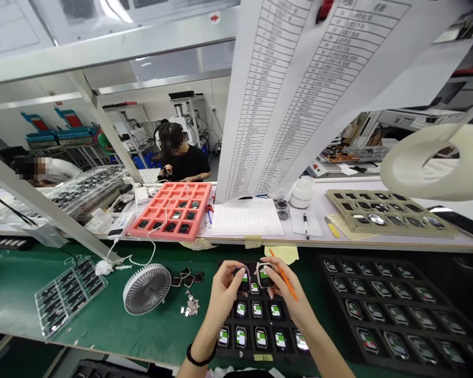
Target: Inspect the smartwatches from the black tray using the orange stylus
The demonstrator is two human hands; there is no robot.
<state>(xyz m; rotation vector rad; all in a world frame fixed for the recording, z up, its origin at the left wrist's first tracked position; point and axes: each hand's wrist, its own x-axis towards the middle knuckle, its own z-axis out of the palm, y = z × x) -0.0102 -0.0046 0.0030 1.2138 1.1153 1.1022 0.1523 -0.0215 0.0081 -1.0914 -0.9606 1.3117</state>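
Observation:
Both hands are raised over a black foam tray of square smartwatches with lit green and white screens. My left hand is closed on a dark-framed watch, thumb on its screen. In my right hand is a silver-framed watch, also lit green. An orange stick-like tool, perhaps a pen, is tucked between the fingers of that same hand. The two watches are side by side, a small gap apart. Part of the tray lies hidden under my hands and forearms.
Another black tray of watches lies to the right. A small grey fan, loose watch parts and a clear tray stand left. The shelf ahead bears a red tray and a beige tray. Paper sheets hang above.

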